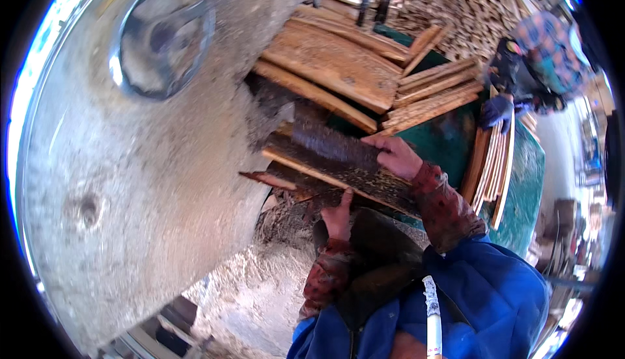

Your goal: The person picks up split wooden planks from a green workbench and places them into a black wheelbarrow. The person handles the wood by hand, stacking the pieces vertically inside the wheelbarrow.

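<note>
A rough, dark-barked wooden board (384, 180) with a pale cut edge lies slantwise in front of me. My right hand (398, 157) grips its far side, fingers bent over the edge. Below it, my left hand (336, 219) holds the near edge, thumb up against the wood. The fingers under the board are hidden. The board's far left part looks smeared by motion. Beneath its near left end shows another reddish-brown bark strip (268, 180). Beyond my hands, a wide brown slab (332, 62) rests among narrower pieces.
Left of me rises a large dusty metal housing (163, 183) with a handwheel (117, 66). At right, a person's gloved hand (497, 111) touches stacked thin boards (491, 163) on a green table (527, 176). A wood pile (443, 7) stands behind. A cigarette (433, 320) juts up at the lower edge.
</note>
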Demonstrator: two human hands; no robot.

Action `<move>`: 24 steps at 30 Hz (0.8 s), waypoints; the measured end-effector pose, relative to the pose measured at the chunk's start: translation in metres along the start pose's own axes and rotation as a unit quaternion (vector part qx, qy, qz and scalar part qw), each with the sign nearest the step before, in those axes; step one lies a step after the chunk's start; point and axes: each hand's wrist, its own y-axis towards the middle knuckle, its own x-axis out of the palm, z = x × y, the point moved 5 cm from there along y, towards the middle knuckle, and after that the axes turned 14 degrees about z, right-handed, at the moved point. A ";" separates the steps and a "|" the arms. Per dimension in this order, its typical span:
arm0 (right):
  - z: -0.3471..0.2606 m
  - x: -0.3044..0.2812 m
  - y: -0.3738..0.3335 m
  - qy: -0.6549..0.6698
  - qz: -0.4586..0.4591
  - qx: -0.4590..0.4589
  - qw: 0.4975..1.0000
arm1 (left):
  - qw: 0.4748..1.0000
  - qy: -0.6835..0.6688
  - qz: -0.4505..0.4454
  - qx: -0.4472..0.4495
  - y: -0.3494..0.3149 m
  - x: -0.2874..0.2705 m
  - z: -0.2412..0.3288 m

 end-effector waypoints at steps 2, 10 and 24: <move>0.005 -0.010 -0.025 0.038 -0.025 0.043 0.998 | 1.000 -0.019 -0.004 0.004 0.004 0.005 0.002; 0.023 -0.056 -0.075 -0.003 0.018 0.040 0.999 | 0.969 -0.177 -0.090 -0.143 0.000 0.034 -0.014; 0.005 -0.048 -0.092 -0.178 0.068 -0.070 0.979 | 0.985 -0.103 -0.062 -0.126 -0.030 0.064 0.007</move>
